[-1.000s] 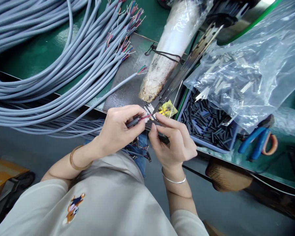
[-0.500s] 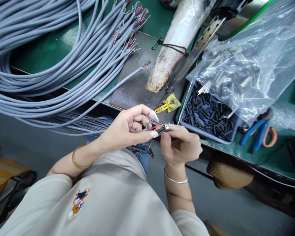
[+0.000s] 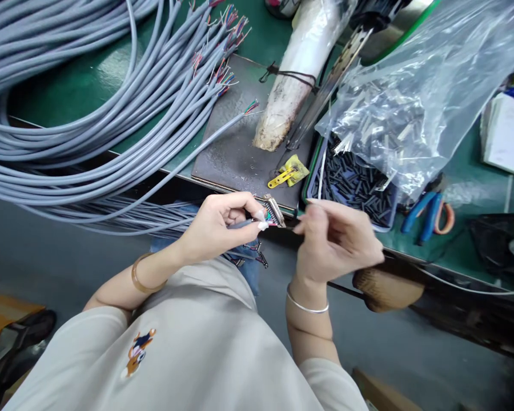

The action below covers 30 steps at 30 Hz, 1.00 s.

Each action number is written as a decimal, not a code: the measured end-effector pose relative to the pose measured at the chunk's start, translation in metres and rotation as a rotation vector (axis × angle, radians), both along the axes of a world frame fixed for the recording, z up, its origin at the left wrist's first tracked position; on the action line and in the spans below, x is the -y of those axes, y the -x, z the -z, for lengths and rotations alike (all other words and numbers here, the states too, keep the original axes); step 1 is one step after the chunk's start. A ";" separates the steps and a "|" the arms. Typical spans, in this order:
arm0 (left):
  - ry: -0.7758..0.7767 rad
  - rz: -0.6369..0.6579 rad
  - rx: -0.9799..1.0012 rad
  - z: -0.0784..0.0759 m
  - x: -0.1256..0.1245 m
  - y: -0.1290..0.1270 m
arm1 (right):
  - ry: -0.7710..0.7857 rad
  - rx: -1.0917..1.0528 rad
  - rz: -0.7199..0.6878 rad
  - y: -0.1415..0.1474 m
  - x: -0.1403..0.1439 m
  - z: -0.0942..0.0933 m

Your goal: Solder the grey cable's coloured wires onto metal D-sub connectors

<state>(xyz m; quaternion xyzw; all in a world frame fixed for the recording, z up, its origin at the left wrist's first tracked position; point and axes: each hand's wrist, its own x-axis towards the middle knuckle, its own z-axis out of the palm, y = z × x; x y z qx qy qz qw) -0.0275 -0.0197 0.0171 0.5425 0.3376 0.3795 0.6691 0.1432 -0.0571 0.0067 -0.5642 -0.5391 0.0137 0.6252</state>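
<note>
Green workbench surface point(image 3: 60, 91), cluttered: big bundle of grey multi-core cables point(image 3: 68, 114) far left with stripped coloured ends, dark metal plate point(image 3: 235, 148) mid, yellow clip point(image 3: 288, 174) on its near edge, blue tray of black sleeves point(image 3: 360, 188) right under clear plastic bag point(image 3: 420, 91), blue-handled pliers point(image 3: 426, 208) beyond.

Left hand point(image 3: 218, 225) closed, pinching grey cable end and small metal multi-pin connector point(image 3: 274, 211) between thumb and fingertips, held just off near edge of surface. Right hand point(image 3: 338, 240) loosely curled, fingers half open, just right of connector, not touching; anything held: cannot tell.

Connector likely light, rigid, small pins and thin coloured wires fragile, easily bent. Best grip probably on metal shell sides or cable jacket just behind, not on wires. Cable flexible, springy, trailing weight pulling left.
</note>
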 end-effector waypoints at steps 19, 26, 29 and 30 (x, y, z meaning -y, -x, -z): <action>-0.027 -0.279 -0.034 0.014 -0.022 -0.020 | 0.070 0.308 -0.190 0.000 -0.008 0.025; -0.171 -0.306 -0.136 0.005 -0.031 -0.026 | 0.034 0.304 -0.204 -0.005 -0.020 0.022; -0.201 -0.308 -0.157 0.003 -0.033 -0.026 | 0.029 0.289 -0.222 -0.008 -0.023 0.022; -0.205 -0.308 -0.166 0.003 -0.034 -0.026 | 0.027 0.290 -0.223 -0.008 -0.024 0.022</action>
